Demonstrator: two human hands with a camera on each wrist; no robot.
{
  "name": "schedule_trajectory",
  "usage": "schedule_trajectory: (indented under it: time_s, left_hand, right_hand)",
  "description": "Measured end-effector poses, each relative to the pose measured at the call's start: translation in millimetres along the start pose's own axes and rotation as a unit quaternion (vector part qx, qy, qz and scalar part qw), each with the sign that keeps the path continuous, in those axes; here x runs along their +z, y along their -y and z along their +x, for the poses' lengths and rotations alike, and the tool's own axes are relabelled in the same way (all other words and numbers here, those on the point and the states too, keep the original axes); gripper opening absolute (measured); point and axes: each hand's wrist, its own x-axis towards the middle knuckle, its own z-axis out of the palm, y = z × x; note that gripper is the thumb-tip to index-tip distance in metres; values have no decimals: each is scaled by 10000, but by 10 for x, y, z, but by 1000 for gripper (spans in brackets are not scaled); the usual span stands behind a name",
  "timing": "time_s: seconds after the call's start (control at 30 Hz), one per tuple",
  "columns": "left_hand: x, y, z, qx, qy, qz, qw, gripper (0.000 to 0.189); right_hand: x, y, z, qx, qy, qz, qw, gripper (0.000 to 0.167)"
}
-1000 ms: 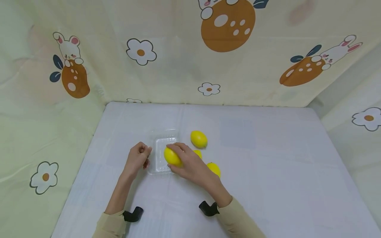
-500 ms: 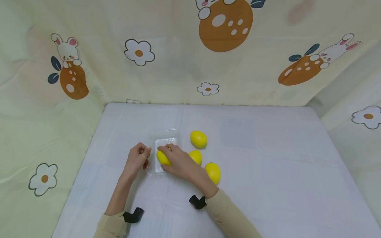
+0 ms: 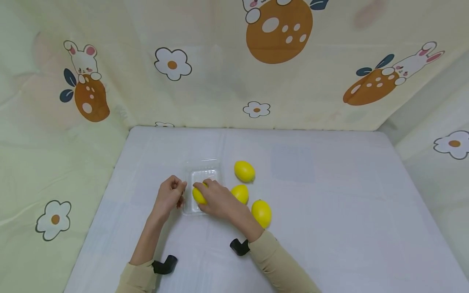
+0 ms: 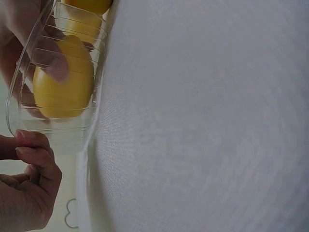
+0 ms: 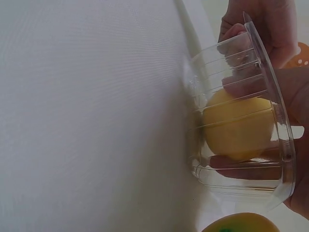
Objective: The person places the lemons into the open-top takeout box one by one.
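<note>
A clear plastic container [image 3: 203, 165] stands on the white-covered table, left of the middle. My left hand [image 3: 170, 196] pinches its left rim between thumb and finger, as the left wrist view shows at the rim's edge. In my right hand [image 3: 221, 202] is a yellow lemon [image 3: 198, 196], gripped between thumb and fingers down inside the container. Through the ribbed clear wall, the right wrist view shows this lemon [image 5: 239, 125] low in the container with fingers on either side. The right hand covers part of the container in the head view.
Three more lemons lie right of the container: one at the back [image 3: 244, 171], a middle lemon [image 3: 240, 193] partly behind the right hand, and a front lemon [image 3: 261, 213] beside the right forearm. A patterned curtain [image 3: 212, 89] rises behind the table's back edge.
My right hand has moved left and slightly down with its lemon, into the container, uncovering more of the middle and front lemons. The left hand has stayed at the rim.
</note>
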Motion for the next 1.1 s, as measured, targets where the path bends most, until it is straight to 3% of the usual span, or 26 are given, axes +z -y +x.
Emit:
schedule_trajectory:
  time_s: [0.37,0.53,0.63,0.73,0.83,0.93,1.03,1.1]
  left_hand:
    - [6,-1,-13,-16,-10,38,10000,19]
    - [10,-1,-14,-35,-28,25,10000,19]
    - [15,-4,-12,-30,-7,33,10000,20]
    - [21,-10,-8,-34,-20,47,10000,19]
    - [23,-20,-5,-15,-40,98,9999,19]
    - [24,-26,-4,-4,-35,117,9999,19]
    - [15,-24,-7,-12,-27,124,9999,19]
    - [3,-25,-13,-20,-26,125,9999,19]
  right_hand:
    - [-3,38,16,183,204,-250,9993,61]
    - [-18,44,-22,143,52,-402,9991,60]
    - [-40,19,-90,-2,-372,-453,9983,54]
    - [-74,-31,-201,-316,-1120,-381,9925,46]
    - [-104,-99,-340,-745,-2063,-313,9751,37]
    - [-115,-164,-490,-1000,-2950,-241,9499,31]
    - [-103,-223,-634,-907,-3445,-85,9344,30]
    - [-93,-261,-731,-733,-3571,16,9312,31]
